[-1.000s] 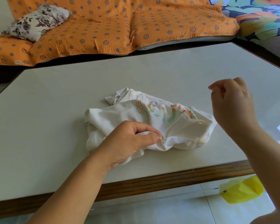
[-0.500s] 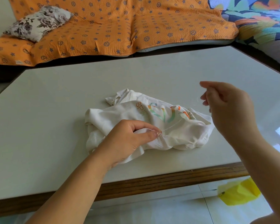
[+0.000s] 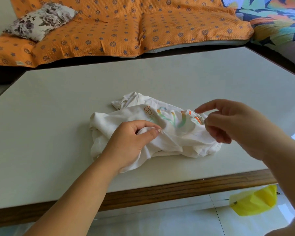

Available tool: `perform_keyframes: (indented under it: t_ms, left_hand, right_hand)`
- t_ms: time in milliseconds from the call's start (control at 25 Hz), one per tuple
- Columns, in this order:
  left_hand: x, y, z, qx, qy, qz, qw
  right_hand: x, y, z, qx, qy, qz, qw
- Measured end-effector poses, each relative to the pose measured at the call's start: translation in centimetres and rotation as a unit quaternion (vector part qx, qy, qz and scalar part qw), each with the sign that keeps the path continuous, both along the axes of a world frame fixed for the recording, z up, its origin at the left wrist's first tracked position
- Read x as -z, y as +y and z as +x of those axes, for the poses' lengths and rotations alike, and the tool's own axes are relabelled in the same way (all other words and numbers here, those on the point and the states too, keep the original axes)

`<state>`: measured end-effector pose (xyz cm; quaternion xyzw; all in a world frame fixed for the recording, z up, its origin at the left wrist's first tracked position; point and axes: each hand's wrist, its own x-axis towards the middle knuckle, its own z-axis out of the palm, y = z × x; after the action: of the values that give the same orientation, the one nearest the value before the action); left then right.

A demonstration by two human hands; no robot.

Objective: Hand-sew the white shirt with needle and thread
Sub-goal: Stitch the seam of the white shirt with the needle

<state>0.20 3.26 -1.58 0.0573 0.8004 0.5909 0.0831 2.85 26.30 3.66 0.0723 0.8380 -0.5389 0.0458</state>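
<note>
The white shirt lies crumpled on the table, under and between the hands. The left hand pinches a fold of it; the right hand hovers just beside, fingers curled as if pinching, though needle and thread are too fine to see. Probably mid-stitch: next comes a careful prick beside the left fingertips. Beyond the hands stands an orange-covered sofa

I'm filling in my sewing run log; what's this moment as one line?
white shirt: bunched on table | left hand: pinches a fold of it | right hand: hovers above it, contents not discernible
</note>
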Motion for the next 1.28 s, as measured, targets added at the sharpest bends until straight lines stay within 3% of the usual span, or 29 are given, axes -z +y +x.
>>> perform_keyframes:
  t_ms: [120,240,360,440,560,640,800,1000,1200,1280]
  left_hand:
    - [0.4,0.1,-0.2,-0.003,-0.004,-0.012,1.000]
    - [0.3,0.3,0.1,0.011,-0.008,0.000,1.000]
    - [0.1,0.4,0.4,0.019,-0.016,0.018,1.000]
    - [0.0,0.4,0.8,0.025,-0.018,0.021,0.999]
    - [0.0,0.4,1.2,0.043,-0.026,0.036,0.998]
    - [-0.1,0.3,1.5,0.062,-0.032,0.048,0.996]
    - [-0.4,0.3,2.0,0.087,-0.032,0.054,0.994]
    - [-1.3,0.3,2.7,0.107,0.025,-0.001,0.994]
    - [-2.7,0.9,3.2,0.086,0.095,-0.168,0.977]
    - [-2.6,1.2,3.3,0.066,0.117,-0.194,0.972]
  right_hand:
    - [-0.2,0.9,-0.3,0.024,-0.017,-0.191,0.981]
    - [-0.4,0.8,0.2,-0.023,-0.032,-0.372,0.927]
    - [-0.4,0.1,0.8,-0.042,-0.037,-0.441,0.896]
    - [-0.3,-1.0,1.5,-0.033,-0.014,-0.387,0.921]
    - [0.6,-3.7,2.6,-0.021,0.039,-0.184,0.982]
    - [1.4,-5.5,3.0,-0.026,0.042,-0.128,0.991]
    - [2.1,-6.9,3.4,0.013,0.034,-0.164,0.986]
    - [1.1,-6.6,4.7,0.067,0.051,-0.118,0.989]
    - [0.3,-5.4,4.4,0.066,0.052,-0.112,0.990]
    - [0.5,-5.2,4.2,0.052,0.054,-0.110,0.991]
